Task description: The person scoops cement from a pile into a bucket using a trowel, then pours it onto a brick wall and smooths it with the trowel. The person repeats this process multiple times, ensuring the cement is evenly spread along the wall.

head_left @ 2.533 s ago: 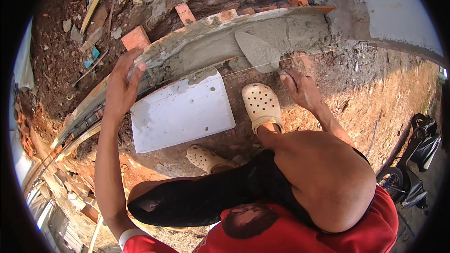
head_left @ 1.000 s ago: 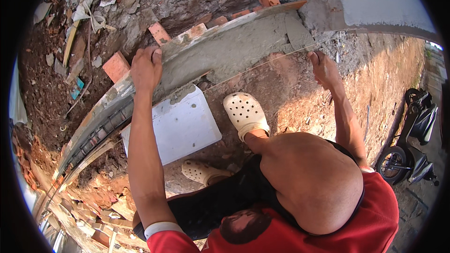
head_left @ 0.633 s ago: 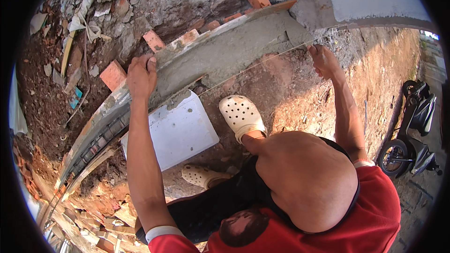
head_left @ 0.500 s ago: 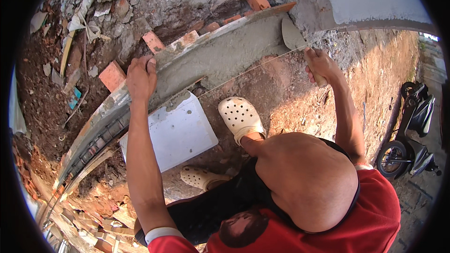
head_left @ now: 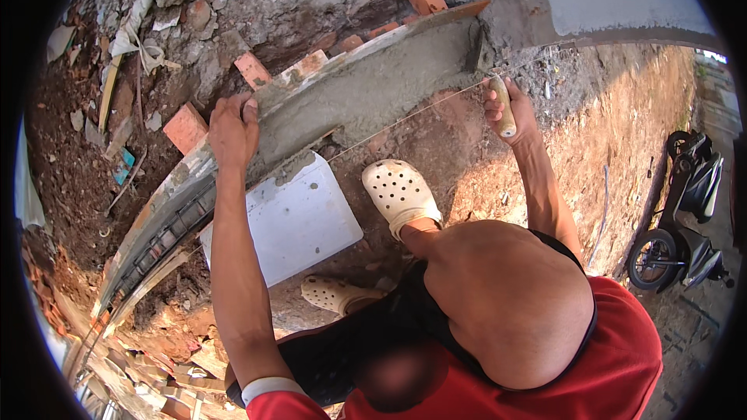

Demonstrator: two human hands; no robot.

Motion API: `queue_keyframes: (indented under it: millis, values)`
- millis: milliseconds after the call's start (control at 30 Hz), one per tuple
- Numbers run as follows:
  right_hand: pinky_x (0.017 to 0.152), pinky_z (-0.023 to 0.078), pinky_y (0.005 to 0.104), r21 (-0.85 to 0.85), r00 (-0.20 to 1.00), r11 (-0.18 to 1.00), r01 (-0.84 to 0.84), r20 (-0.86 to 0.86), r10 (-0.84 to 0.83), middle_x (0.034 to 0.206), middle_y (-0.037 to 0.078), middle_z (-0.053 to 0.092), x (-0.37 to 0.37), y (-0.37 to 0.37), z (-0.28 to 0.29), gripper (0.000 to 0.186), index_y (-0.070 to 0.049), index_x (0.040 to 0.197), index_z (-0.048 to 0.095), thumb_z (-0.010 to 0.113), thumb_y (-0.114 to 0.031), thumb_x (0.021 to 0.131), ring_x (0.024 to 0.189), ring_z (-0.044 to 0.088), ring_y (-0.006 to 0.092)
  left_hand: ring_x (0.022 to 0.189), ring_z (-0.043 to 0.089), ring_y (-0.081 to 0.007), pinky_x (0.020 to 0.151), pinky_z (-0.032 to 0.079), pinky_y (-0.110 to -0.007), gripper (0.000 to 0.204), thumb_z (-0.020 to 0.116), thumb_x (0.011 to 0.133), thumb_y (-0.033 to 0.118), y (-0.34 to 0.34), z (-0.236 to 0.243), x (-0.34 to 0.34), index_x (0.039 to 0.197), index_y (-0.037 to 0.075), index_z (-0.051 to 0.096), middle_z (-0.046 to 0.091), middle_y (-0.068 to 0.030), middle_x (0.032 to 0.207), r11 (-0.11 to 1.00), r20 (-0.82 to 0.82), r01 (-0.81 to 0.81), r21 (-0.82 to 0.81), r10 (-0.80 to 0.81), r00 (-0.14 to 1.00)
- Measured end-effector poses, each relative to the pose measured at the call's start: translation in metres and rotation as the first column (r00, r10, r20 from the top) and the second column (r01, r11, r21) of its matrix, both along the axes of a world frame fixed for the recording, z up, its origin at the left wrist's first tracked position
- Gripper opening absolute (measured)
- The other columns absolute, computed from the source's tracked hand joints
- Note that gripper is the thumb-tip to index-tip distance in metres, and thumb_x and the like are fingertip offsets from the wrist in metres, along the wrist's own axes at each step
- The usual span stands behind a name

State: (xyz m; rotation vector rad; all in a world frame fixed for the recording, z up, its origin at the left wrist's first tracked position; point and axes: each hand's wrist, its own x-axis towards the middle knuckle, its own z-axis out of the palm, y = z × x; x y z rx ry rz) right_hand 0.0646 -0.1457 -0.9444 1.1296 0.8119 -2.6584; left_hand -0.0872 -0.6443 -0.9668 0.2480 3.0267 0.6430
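Note:
A trowel (head_left: 506, 113) is in my right hand (head_left: 520, 113), its fingers closed round the wooden handle. Its blade now stands nearly edge-on at the far right end of the wet grey mortar (head_left: 373, 82). My left hand (head_left: 233, 132) grips the top of the long formwork board (head_left: 303, 70), fingers bent over its edge. The mortar fills a strip along the near side of this board. A taut string (head_left: 420, 110) runs along the near side of the mortar, passing close to my right hand.
Bricks (head_left: 185, 127) lean behind the board, with rubble beyond. A mortar-spotted white panel (head_left: 299, 218) lies near my left forearm, beside my cream clogs (head_left: 401, 194). Steel reinforcement (head_left: 159, 241) shows in the trench at left. A parked motorbike (head_left: 677, 218) stands far right.
My right hand has drawn slightly left and turned the trowel, so its blade went from showing its flat face to nearly edge-on. My left hand stays on the board.

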Motion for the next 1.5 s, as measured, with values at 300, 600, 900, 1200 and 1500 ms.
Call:
queue_keyframes:
  millis: [300,600,900,1200,1500]
  values:
    - [0.047,0.052,0.0290,0.428,0.985,0.898,-0.103,0.172,0.031,0.079,0.006,0.059,-0.030,-0.050,0.012,0.040,-0.003,0.117,0.050,0.039,-0.041,0.111,0.056,0.055,0.0133,0.106,0.063,-0.0377,0.092,0.049,-0.047,0.027,0.060,0.100,0.028,-0.003,-0.001,0.000,0.118,0.012,0.072,0.065,-0.0165,0.106,1.000,0.014,0.011,0.023,-0.011,1.000]
    - [0.052,0.058,0.0374,0.436,0.913,0.806,-0.401,0.258,0.314,0.084,0.009,0.059,0.005,-0.181,-0.009,0.049,-0.004,0.122,0.046,0.044,-0.051,0.109,0.060,0.061,0.0190,0.108,0.062,-0.0394,0.094,0.050,-0.048,0.028,0.060,0.097,0.023,0.000,0.003,0.000,0.118,0.008,0.071,0.064,-0.0174,0.108,1.000,0.038,-0.007,0.029,0.005,0.999]
    - [0.057,0.055,0.0364,0.617,0.449,0.078,-0.783,0.474,0.757,0.071,0.012,0.063,0.033,-0.162,0.030,0.051,0.004,0.111,0.056,0.045,-0.046,0.108,0.058,0.065,0.0200,0.109,0.062,-0.0385,0.094,0.050,-0.048,0.029,0.061,0.096,0.024,-0.003,-0.001,0.002,0.119,0.010,0.071,0.065,-0.0168,0.109,0.999,0.010,0.004,0.043,-0.004,1.000]
    - [0.047,0.052,0.0338,0.670,0.653,0.294,-0.682,0.375,0.658,0.075,0.009,0.060,0.030,-0.160,0.007,0.054,-0.003,0.123,0.051,0.045,-0.054,0.108,0.055,0.060,0.0169,0.109,0.062,-0.0384,0.095,0.049,-0.048,0.029,0.062,0.096,0.024,-0.003,-0.004,0.002,0.120,0.010,0.071,0.065,-0.0163,0.110,0.999,-0.017,0.013,0.035,-0.012,1.000]
    - [0.070,0.056,0.0426,0.641,0.332,-0.128,-0.756,0.544,0.771,0.078,0.016,0.070,0.018,-0.154,0.016,0.057,0.002,0.128,0.058,0.044,-0.049,0.106,0.063,0.071,0.0282,0.108,0.062,-0.0394,0.095,0.050,-0.048,0.028,0.062,0.096,0.021,0.000,0.002,0.001,0.119,0.008,0.071,0.064,-0.0169,0.109,0.999,0.029,-0.010,0.034,0.009,1.000]
